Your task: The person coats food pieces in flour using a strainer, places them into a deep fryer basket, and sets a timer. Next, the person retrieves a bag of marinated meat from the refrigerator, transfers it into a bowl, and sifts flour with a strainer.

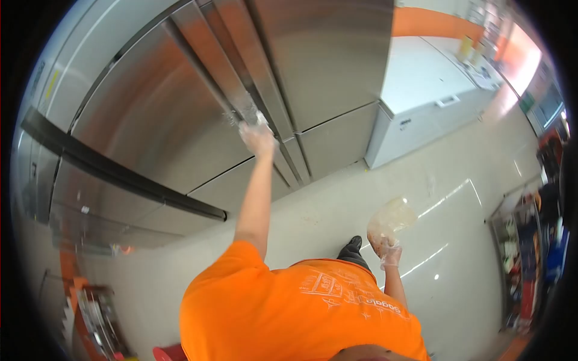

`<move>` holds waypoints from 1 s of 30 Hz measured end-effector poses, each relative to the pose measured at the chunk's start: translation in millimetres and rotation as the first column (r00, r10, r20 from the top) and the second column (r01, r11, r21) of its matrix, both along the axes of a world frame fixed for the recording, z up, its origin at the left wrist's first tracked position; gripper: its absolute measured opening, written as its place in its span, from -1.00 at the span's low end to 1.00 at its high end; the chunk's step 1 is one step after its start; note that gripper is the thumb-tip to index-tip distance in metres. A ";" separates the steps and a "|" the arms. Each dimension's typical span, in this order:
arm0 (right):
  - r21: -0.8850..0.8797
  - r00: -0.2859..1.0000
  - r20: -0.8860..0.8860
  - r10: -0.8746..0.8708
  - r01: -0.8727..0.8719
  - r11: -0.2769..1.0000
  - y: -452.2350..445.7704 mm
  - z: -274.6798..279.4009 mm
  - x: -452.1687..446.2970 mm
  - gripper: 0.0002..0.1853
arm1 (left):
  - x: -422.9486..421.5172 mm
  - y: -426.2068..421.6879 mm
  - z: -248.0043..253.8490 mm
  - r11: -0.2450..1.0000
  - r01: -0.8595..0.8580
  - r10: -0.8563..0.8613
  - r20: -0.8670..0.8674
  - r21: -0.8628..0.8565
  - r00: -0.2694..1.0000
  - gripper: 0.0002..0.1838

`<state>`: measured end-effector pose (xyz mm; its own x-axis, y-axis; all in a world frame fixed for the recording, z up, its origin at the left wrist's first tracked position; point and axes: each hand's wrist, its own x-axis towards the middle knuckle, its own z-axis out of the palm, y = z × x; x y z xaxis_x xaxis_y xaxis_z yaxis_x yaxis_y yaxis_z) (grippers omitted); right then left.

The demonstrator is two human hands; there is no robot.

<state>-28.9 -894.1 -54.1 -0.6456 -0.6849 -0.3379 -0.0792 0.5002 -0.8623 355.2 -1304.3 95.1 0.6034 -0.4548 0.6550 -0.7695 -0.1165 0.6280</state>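
My left hand, in a thin clear plastic glove, reaches forward to a tall stainless steel refrigerator. Its fingers close on the long vertical door handle; the glove's loose, shiny plastic partly hides the fingertips. Low at my right side, my right hand, also in a clear glove, grips a translucent plastic bag. Something brownish shows in the bag's lower part, but I cannot make out what it is. The refrigerator doors look closed.
A white chest freezer stands right of the refrigerator, with yellowish containers on its lid. At the far right is a rack packed with goods. Another rack stands at lower left. Glossy pale tiles cover the floor.
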 end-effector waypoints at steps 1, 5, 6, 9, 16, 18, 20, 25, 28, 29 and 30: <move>0.060 0.996 -0.008 0.087 -0.087 0.994 -17.9 20.4 1.2 -0.59 | 14.1 -2.3 62.7 0.917 0.353 -0.286 -0.310 0.187 0.907 -0.31; 0.252 0.867 -0.138 0.479 -0.437 0.864 -99.3 29.2 -13.0 -0.53 | 9.7 -30.7 104.7 0.978 0.159 -0.083 -0.452 0.133 0.888 -0.36; 0.265 0.772 -0.236 0.591 -0.534 0.803 -120.1 11.6 -13.1 -0.49 | 23.6 -36.6 72.5 0.988 0.137 -0.102 -0.382 0.065 0.918 -0.35; 0.303 0.465 -0.265 0.845 -0.791 0.531 -178.9 -22.0 13.8 -0.48 | 60.7 8.1 -3.8 0.953 0.303 -0.295 -0.284 -0.017 0.912 -0.43; -0.285 0.039 0.931 0.363 -0.545 0.789 -332.9 5.3 270.6 -0.76 | 104.9 376.5 -136.6 0.696 -0.015 0.126 -0.101 0.718 0.987 -0.54; -0.447 0.194 0.696 0.691 -0.636 0.629 -404.5 16.7 364.7 -0.72 | 99.5 441.9 -144.2 0.501 0.053 0.308 -0.236 0.864 0.922 -0.49; -0.659 0.235 0.647 0.725 -0.305 0.687 -439.0 68.6 431.2 -0.68 | 95.5 463.1 -147.6 0.377 0.141 0.355 -0.283 0.916 0.891 -0.45; -0.607 0.382 0.657 0.649 -0.242 0.757 -373.1 194.6 393.4 -0.40 | 106.0 367.7 -130.8 0.390 0.179 -0.177 -0.117 0.903 0.977 -0.32; -0.452 0.477 0.723 0.500 -0.221 0.864 -307.9 186.7 269.2 -0.21 | 108.0 223.2 -81.5 0.535 0.351 -0.410 -0.127 0.769 0.903 -0.33; -0.449 0.478 0.756 0.447 -0.118 0.886 -281.1 176.7 219.7 -0.13 | 119.5 182.0 -91.2 0.673 0.429 -0.450 -0.127 0.602 0.884 -0.35; -0.573 0.485 0.722 0.493 0.019 0.819 -244.5 161.3 180.7 -0.09 | 108.9 147.4 -38.0 0.669 0.406 -0.506 -0.018 0.623 0.862 -0.41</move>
<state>151.8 -1138.6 107.3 -0.0308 -0.9783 -0.2049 0.7248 0.1193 -0.6786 464.1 -1157.0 57.1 0.1374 -0.9663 0.2179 -0.9010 -0.0306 0.4328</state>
